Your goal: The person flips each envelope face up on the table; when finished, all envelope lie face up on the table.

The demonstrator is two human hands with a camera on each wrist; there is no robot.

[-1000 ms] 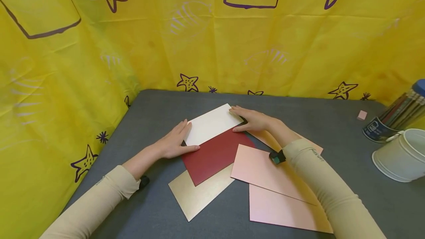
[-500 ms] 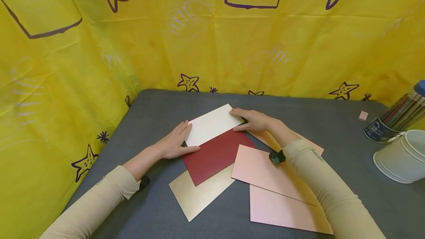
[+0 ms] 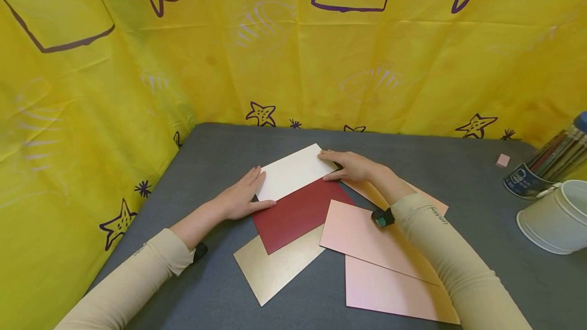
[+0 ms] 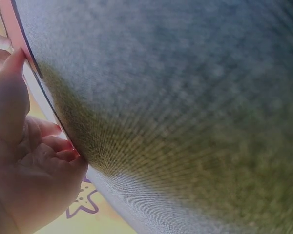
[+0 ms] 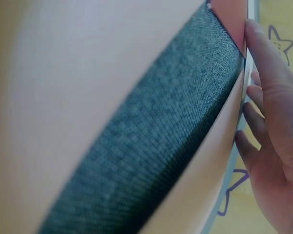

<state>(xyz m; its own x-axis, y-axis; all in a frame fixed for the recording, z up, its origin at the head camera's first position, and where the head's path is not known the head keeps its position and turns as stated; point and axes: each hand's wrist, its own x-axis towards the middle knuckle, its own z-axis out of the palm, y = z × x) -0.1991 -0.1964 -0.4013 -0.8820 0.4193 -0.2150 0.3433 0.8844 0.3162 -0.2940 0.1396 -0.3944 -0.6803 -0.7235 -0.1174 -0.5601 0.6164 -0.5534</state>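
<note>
In the head view a white rectangular card (image 3: 295,171) lies over a dark red card (image 3: 298,215), leaving the red one's near part showing. My left hand (image 3: 239,197) rests at the white card's left end, fingers extended and thumb lying on the red card by the white edge. At the opposite end, my right hand (image 3: 352,165) touches the white card with fingertips on top and thumb at its near right corner. In the wrist views the left fingers (image 4: 63,146) and right fingers (image 5: 254,114) lie along the cards' edges.
A gold-beige card (image 3: 279,269) lies partly under the red one. Pink cards (image 3: 353,228) overlap beneath my right forearm. At the right stand a pencil holder (image 3: 525,180), a white cup (image 3: 552,220) and a small pink block (image 3: 503,160). Yellow patterned cloth (image 3: 293,65) borders the dark table.
The red card's near corner has shifted slightly away from me, toward the white card. Both hands and the white card hold nearly the same place.
</note>
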